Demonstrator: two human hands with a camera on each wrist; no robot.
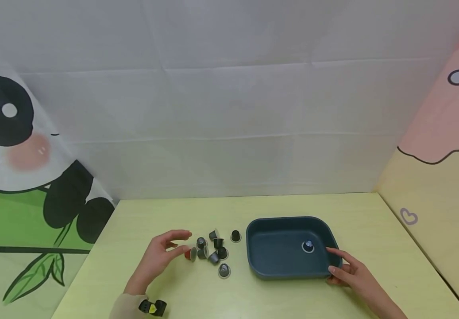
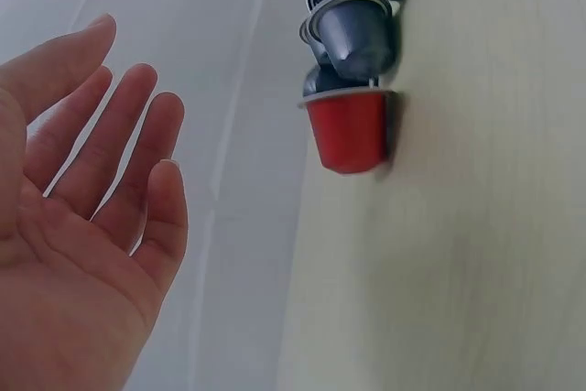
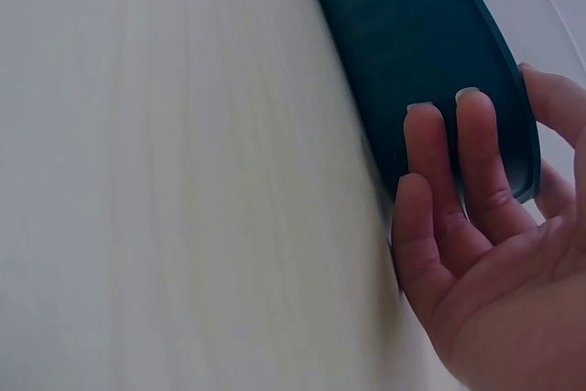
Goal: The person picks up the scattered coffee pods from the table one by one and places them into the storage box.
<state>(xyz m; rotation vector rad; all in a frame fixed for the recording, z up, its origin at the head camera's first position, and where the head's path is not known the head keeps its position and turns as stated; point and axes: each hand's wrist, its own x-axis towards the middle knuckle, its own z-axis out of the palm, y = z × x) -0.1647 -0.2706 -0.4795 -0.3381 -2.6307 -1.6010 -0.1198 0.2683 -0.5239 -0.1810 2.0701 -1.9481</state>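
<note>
A left hand [image 1: 161, 259] is seen over the pale yellow-green table [image 1: 173, 292], its fingers [image 2: 137, 148] spread and relaxed, with nothing held; in the left wrist view the open palm is shown just beside a red capsule [image 2: 350, 130], apart from it. The red capsule [image 1: 190, 254] is found at the left edge of a small cluster of grey capsules [image 1: 213, 250], touching the nearest of them, all lying on the table to the left of a dark teal tray [image 1: 261, 270]. One grey capsule [image 1: 224, 270] is set a little nearer the person than the rest, and a dark one [image 1: 235, 235] lies just beside the tray's left wall. Inside the tray, a single grey capsule [image 1: 308, 246] is seen standing near the right end of the floor. The right hand [image 1: 346, 270] is laid against the tray's near right corner; in the right wrist view its straight fingers [image 3: 481, 148] are pressed flat on the outer wall of the tray [image 3: 430, 34], while the thumb is placed at the rim. A cartoon panda backdrop [image 1: 22, 146] is hung at the left, and a pink and yellow panel [image 1: 444, 177] at the right.
</note>
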